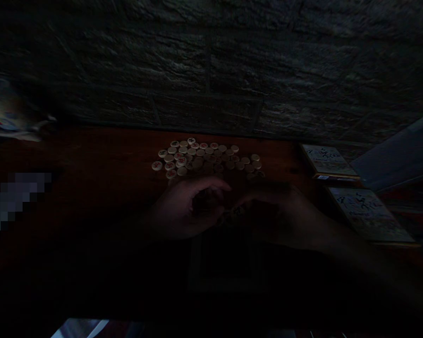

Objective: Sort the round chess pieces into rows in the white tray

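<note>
Several round pale pieces [197, 164] with red or black characters lie in a loose cluster on the dark reddish table [102, 155]. Just in front of them is my left hand [193, 206], its fingers curved and thumb apart, with a dark gap between them and nothing visible inside. My right hand [282, 211] is to its right, in deep shadow, fingertips near a few dim pieces [237, 211] between the hands. Whether it grips one is too dark to tell. Below the hands a faint rectangular box or tray [195, 263] shows only its edges.
Two flat printed boxes, one farther back [326, 159] and one nearer [368, 211], lie at the right. A stone-block wall [211, 70] stands behind the table. At the far left is a plastic bag [9, 112]; a blurred-out patch [14, 202] lies below it.
</note>
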Tool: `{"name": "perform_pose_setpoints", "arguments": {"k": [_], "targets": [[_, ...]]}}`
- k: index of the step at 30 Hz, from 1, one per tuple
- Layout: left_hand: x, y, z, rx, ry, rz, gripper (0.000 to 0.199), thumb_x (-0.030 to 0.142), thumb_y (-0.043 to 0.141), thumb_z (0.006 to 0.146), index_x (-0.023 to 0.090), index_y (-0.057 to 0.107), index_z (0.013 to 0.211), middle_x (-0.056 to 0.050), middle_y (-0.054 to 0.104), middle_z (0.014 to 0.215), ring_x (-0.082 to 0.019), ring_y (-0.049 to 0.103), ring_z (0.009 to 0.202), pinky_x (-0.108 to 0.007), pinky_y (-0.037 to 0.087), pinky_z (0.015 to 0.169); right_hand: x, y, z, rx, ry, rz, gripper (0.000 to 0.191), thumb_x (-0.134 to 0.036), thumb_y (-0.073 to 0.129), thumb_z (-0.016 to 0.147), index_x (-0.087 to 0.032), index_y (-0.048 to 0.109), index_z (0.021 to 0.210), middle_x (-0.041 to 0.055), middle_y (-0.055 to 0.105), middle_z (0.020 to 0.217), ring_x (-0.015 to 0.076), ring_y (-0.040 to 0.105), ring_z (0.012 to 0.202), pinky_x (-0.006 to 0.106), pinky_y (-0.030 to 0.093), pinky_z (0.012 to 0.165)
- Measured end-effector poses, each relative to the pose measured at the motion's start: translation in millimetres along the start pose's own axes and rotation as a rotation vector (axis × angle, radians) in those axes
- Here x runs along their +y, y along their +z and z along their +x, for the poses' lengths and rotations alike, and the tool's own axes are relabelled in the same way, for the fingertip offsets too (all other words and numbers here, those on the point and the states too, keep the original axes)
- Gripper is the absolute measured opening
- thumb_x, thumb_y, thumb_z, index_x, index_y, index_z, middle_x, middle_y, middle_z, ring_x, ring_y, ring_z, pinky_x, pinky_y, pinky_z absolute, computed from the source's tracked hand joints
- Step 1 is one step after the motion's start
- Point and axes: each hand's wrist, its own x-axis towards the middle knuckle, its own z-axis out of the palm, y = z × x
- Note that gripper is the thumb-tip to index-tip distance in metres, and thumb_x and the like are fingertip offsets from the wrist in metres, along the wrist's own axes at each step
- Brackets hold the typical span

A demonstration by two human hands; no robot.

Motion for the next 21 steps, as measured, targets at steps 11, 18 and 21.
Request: {"name": "perform_pose_setpoints", "arguments": {"k": [11, 18, 21], "targets": [[1.3, 8.7, -1.7, -0.104, 0.167, 0.224, 0.048, 0.023, 0.074, 0.078, 0.023, 0.06, 0.124, -0.006, 0.068, 0.123, -0.026, 0.063, 0.115, -0.034, 0.049, 0.096, 2.5, 4.6, 0.7, -0.083, -0.042, -0.068, 0.022, -0.013, 0.075, 0.083, -0.023, 0.073, 0.103, 0.005, 0.072, 0.108, 0.0199, 0.068, 0.101, 0.031, 0.055, 0.083], [-1.5, 10.0, -2.8, -0.117, 0.166, 0.208, 0.05, 0.021, 0.072, 0.081, 0.024, 0.057, 0.128, -0.006, 0.066, 0.126, -0.025, 0.062, 0.116, -0.034, 0.047, 0.1, 5.9, 7.5, 0.1, -0.087, -0.07, -0.111, 0.021, -0.016, 0.073, 0.088, -0.024, 0.074, 0.107, 0.007, 0.07, 0.115, 0.0215, 0.066, 0.108, 0.034, 0.054, 0.089], [-3.5, 11.0, -3.5, -0.115, 0.186, 0.207, 0.049, 0.023, 0.072, 0.083, 0.023, 0.056, 0.129, -0.006, 0.065, 0.127, -0.025, 0.061, 0.118, -0.034, 0.046, 0.102, 6.0, 8.0, 0.8, -0.096, -0.084, -0.118, 0.021, -0.018, 0.07, 0.09, -0.024, 0.074, 0.11, 0.0084, 0.069, 0.119, 0.022, 0.066, 0.111, 0.034, 0.054, 0.092]]}}
